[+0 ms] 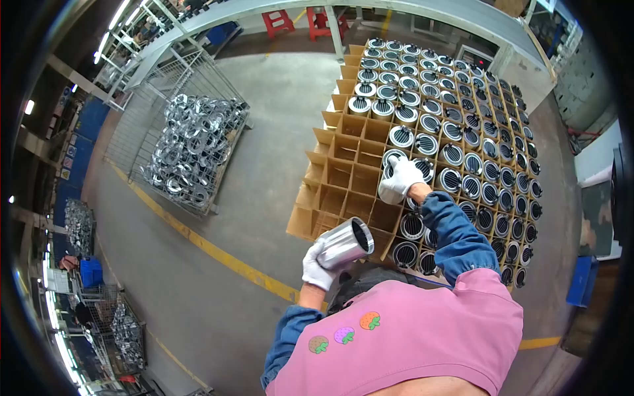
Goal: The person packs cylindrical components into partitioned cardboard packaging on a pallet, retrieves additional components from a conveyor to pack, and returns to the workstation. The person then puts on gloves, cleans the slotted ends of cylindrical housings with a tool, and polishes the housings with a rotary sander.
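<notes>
Grey floor [271, 171] across centre and left, a yellow line [211, 247] slanting through it. Cardboard grid [340, 175] from upper centre down to right of centre; upright cans [451, 179] with slotted ends up pack its right side, brown dividers show along its left. Wire cage [132, 132] at upper left, a heap of shiny rings [191, 145] inside. Pink apron [409, 323] at bottom centre, denim sleeves [462, 231] above it. Red stools [277, 23] at top centre. Silver can [343, 244] just below centre, tilted, dark end to the right; gloved left hand [318, 265] has fingers wrapped round its other end. Second can [387, 170] right of centre, at the grid; gloved right hand [401, 177] lies over its top, fingers partly curled near the rim. Cannot tell whether they grip or only rest. Fruit patches [344, 335] on the apron, lower centre.
</notes>
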### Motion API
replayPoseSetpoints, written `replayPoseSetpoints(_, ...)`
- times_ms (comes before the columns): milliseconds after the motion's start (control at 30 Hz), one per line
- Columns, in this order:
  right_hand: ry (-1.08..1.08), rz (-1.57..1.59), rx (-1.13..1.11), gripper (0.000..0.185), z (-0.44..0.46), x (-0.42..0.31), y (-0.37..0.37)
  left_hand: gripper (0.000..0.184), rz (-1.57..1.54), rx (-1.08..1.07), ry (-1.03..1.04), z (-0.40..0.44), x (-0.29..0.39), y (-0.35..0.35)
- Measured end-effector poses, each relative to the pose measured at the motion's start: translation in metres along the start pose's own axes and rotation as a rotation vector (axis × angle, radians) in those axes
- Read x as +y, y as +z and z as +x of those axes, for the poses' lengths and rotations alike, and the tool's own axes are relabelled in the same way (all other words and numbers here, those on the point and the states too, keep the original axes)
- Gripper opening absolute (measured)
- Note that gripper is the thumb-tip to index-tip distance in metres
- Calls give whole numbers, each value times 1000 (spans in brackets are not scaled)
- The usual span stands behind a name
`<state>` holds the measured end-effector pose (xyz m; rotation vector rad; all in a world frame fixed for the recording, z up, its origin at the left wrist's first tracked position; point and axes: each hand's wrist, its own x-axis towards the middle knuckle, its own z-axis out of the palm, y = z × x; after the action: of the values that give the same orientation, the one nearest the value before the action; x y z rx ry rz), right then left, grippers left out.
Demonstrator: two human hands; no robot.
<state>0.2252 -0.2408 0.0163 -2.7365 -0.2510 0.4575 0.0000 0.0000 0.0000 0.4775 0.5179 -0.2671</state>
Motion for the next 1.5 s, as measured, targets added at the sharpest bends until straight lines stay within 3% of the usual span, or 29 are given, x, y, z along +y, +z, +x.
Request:
replayPoseSetpoints(100, 5, 11, 45, 66, -9, 9, 9, 48, 228, 21, 83, 9, -15, 19)
replayPoseSetpoints(167, -15, -16, 103, 64, 2, 12, 8, 54, 363, 73, 120, 42, -20, 31)
replayPoseSetpoints(333, -112, -114, 31, 56, -9, 3, 16, 76, 1491, 78, 743, 100, -53, 44)
replayPoseSetpoints(433, -151, -65, 80, 54, -8, 10, 31, 80, 1872, 1, 732, 101, -56, 66)
replayPoseSetpoints(600, -180, -77, 50, 64, 1, 22, 46, 69, 2035, -148, 775, 102, -62, 89)
replayPoseSetpoints(733, -265, -256, 66, 67, -1, 31, 62, 73, 2168, -198, 624, 101, -62, 94)
replayPoseSetpoints(967, -253, 79, 43, 53, 3, 63, 63, 71, 2322, -212, 479, 117, -79, 89)
replayPoseSetpoints(1033, -226, 217, 167, 53, -5, 72, 70, 70, 2385, -241, 423, 125, -84, 82)
replayPoseSetpoints(1100, -59, 364, 295, 52, -25, 87, 86, 67, 2484, -283, 378, 137, -88, 79)
replayPoseSetpoints(1167, 48, 494, 290, 48, -50, 87, 77, 64, 2528, -337, 497, 146, -93, 65)
replayPoseSetpoints(1267, 4, 463, 442, 46, -74, 108, 91, 58, 2422, -334, 658, 159, -96, 50)
replayPoseSetpoints(1367, 169, 598, 506, 38, -115, 129, 121, 59, 2423, -355, 618, 155, -95, 50)
replayPoseSetpoints(1400, 328, 841, 483, 35, -138, 119, 111, 60, 2430, -348, 590, 152, -93, 50)
replayPoseSetpoints(1433, 245, 645, 588, 34, -155, 131, 122, 60, 2437, -355, 516, 145, -88, 57)
replayPoseSetpoints(1500, 218, 499, 711, 28, -193, 152, 142, 59, 2281, -331, 662, 140, -88, 45)
